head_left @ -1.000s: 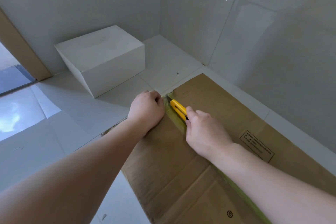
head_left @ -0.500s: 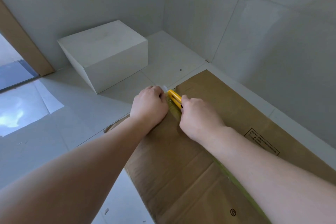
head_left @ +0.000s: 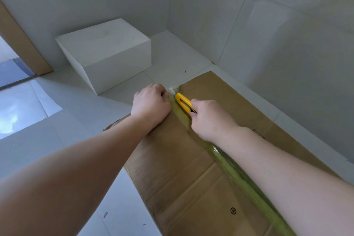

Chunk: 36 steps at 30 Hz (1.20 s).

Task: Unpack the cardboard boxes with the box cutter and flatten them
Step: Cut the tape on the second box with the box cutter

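Box cutter rear end hidden inside right hand; blade not discernible. Left hand fingertips curled under, unseen. Brown cardboard box cut off at bottom edge. Printed label mostly behind right forearm, unreadable.

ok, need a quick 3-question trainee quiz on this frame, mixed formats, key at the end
1. True or false: the right hand holds the yellow box cutter.
2. Where does the left hand rest? A) on the white box B) on the brown cardboard beside the tape C) on the wall
3. Fill in: the strip of tape along the brown cardboard looks ____ in colour.

Key: 1 true. 2 B; the white box stands apart, untouched, on the floor behind. 3 green.
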Motion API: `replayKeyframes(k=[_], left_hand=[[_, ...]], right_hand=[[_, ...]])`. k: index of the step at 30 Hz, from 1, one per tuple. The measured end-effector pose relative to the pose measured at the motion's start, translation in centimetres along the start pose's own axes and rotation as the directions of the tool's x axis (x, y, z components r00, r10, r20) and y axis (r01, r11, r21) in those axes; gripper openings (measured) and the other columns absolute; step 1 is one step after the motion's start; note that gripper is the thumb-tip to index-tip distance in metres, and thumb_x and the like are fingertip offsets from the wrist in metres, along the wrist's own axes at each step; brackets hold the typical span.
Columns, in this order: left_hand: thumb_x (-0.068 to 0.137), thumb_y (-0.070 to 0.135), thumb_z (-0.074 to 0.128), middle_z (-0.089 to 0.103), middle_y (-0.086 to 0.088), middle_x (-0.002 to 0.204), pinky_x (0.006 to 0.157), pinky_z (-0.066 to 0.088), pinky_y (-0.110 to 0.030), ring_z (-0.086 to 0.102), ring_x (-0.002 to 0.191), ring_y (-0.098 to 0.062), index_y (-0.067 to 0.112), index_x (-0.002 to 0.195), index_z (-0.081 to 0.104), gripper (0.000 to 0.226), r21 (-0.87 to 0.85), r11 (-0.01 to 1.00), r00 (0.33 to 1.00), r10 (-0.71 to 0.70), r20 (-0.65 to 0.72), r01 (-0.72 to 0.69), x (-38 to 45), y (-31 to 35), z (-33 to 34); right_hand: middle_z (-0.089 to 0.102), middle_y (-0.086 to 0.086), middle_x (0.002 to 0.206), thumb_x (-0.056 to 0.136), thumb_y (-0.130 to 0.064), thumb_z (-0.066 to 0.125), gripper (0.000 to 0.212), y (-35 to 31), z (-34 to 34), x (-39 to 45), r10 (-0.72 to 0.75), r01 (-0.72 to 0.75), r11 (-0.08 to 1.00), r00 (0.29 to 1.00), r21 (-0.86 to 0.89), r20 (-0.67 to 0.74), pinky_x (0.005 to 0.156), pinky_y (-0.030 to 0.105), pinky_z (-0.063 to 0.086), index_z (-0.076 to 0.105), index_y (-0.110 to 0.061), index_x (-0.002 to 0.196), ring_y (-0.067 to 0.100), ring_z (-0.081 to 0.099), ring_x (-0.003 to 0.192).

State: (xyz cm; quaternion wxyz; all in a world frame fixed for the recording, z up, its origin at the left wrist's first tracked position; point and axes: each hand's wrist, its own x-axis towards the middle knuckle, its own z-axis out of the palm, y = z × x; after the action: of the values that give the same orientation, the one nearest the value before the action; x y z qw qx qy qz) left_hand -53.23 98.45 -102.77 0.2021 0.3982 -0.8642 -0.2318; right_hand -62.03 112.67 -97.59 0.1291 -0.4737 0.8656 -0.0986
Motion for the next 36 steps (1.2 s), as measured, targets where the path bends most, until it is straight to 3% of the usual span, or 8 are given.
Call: replayKeyframes(k=[2,9,15,20,25,30,34,36], left_hand=[[0.09,0.023,0.044,0.051,0.006,0.084,0.073,0.031,-0.031,0.042,0.077,-0.018,0.023,0.079,0.051,0.013,-0.004,1.0,1.0,0.006,-0.009,-0.006,-0.1,0.0,-0.1],[0.09,0.022,0.044,0.05,0.005,0.086,0.075,0.031,-0.031,0.043,0.078,-0.018,0.022,0.081,0.05,0.012,0.003,1.0,1.0,0.022,-0.012,-0.022,-0.2,0.2,-0.1],[0.092,0.023,0.043,0.05,0.004,0.085,0.075,0.032,-0.032,0.048,0.082,-0.022,0.021,0.079,0.048,0.014,-0.009,0.999,0.999,0.033,-0.029,-0.033,-0.3,0.2,-0.1],[0.092,0.022,0.043,0.05,0.004,0.086,0.075,0.027,-0.031,0.042,0.077,-0.017,0.021,0.078,0.047,0.015,-0.026,0.998,0.996,0.063,-0.063,-0.065,-0.4,0.2,-0.3],[0.092,0.02,0.043,0.049,0.005,0.085,0.074,0.03,-0.03,0.04,0.076,-0.016,0.021,0.077,0.047,0.015,-0.056,0.996,0.994,0.067,-0.088,-0.072,-0.2,0.5,-0.4],[0.092,0.02,0.044,0.048,0.006,0.085,0.074,0.03,-0.03,0.04,0.076,-0.016,0.02,0.078,0.048,0.015,-0.069,0.995,0.994,0.067,-0.089,-0.073,-0.4,0.2,-0.4],[0.092,0.02,0.045,0.048,0.006,0.085,0.075,0.03,-0.03,0.04,0.075,-0.016,0.02,0.077,0.047,0.015,-0.072,0.994,0.993,0.072,-0.096,-0.079,-0.4,0.4,-0.4],[0.092,0.02,0.044,0.048,0.006,0.085,0.075,0.031,-0.03,0.04,0.076,-0.016,0.02,0.077,0.047,0.015,-0.063,0.995,0.993,0.074,-0.088,-0.079,-0.4,0.4,-0.3]], right_hand=[[0.061,0.01,0.092,0.094,-0.019,0.048,0.025,0.7,-0.4,-0.5,0.009,-0.01,0.999,1.0,0.047,0.023,0.059,0.033,0.051,0.056,-0.009,0.116,0.027,0.058,0.069],[0.057,0.005,0.08,0.095,-0.02,0.046,0.024,1.0,-0.3,-1.6,-0.009,0.009,1.0,1.0,-0.012,0.019,0.047,0.026,0.041,0.056,-0.01,0.115,0.02,0.054,0.06],[0.044,-0.002,0.067,0.096,-0.023,0.047,0.009,0.7,-0.2,-1.5,-0.02,0.019,1.0,1.0,-0.021,-0.012,0.042,0.025,0.026,0.051,-0.015,0.093,0.02,0.048,0.055],[0.063,0.009,0.088,0.095,-0.023,0.051,0.023,1.5,-1.0,-2.7,-0.006,0.006,0.994,1.0,0.113,-0.003,0.061,0.035,0.052,0.06,-0.007,0.108,0.033,0.061,0.073],[0.051,0.005,0.071,0.095,-0.023,0.049,0.018,1.3,-2.0,-0.6,0.025,-0.045,0.978,0.995,0.205,0.1,0.058,0.029,0.04,0.061,-0.011,0.09,0.025,0.047,0.061],[0.055,-0.001,0.133,0.097,-0.026,0.05,0.04,2.1,-1.7,-2.3,0.058,-0.071,0.985,0.994,0.155,0.088,0.085,0.025,0.042,0.051,-0.018,0.136,0.024,0.056,0.115],[0.063,0.006,0.094,0.095,-0.025,0.05,0.023,1.9,-1.9,-2.3,0.024,-0.028,0.998,0.998,0.061,0.061,0.063,0.03,0.048,0.063,-0.011,0.108,0.029,0.061,0.081],[0.052,0.004,0.073,0.094,-0.023,0.049,0.016,1.1,-2.0,-1.7,-0.015,0.015,1.0,0.999,-0.018,0.03,0.047,0.028,0.035,0.056,-0.011,0.087,0.024,0.051,0.061]])
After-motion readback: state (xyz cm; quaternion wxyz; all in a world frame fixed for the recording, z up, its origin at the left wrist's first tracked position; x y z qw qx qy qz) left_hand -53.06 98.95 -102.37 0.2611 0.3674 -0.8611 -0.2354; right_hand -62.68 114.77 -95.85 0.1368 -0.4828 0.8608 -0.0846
